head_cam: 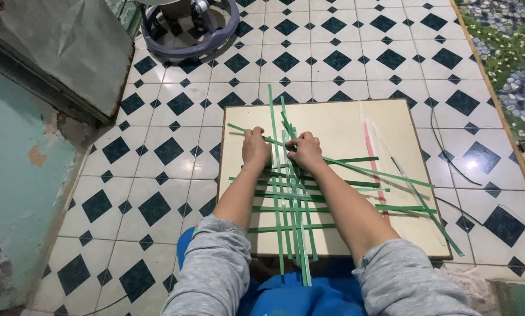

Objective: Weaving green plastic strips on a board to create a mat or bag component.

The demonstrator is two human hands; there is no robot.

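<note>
Grey sleeves point(215, 269) pushed up the forearms and a patch of blue cloth point(297, 298) fill the near edge of the view, and the near ends of the green strips point(294, 234) run out over that cloth. These strips are thin, flat green bands laid crosswise on a cream square board point(338, 126) that rests on the tiled floor point(169, 152): a tight bundle of long ones runs from near to far down the middle, while others lie left to right across them, partly interlaced, with loose ends fanning out toward the right edge of the board. A pink strip point(369, 146) and a few pale, almost clear strips point(385, 143) lie apart on the right half of the board. Both hands sit at the far end of the woven patch, close together. The left hand point(255, 147) is curled, knuckles up, fingers pressed down on the strips just left of the central bundle. The right hand point(305, 150) is likewise curled and pinches a green strip that slants across from far left toward the right. Whether the left hand actually grips a strip or only presses on it cannot be told. At the far left stands a purple ring-shaped base point(189, 41) of some appliance, beside a grey metal sheet point(69, 47) leaning against the wall.
</note>
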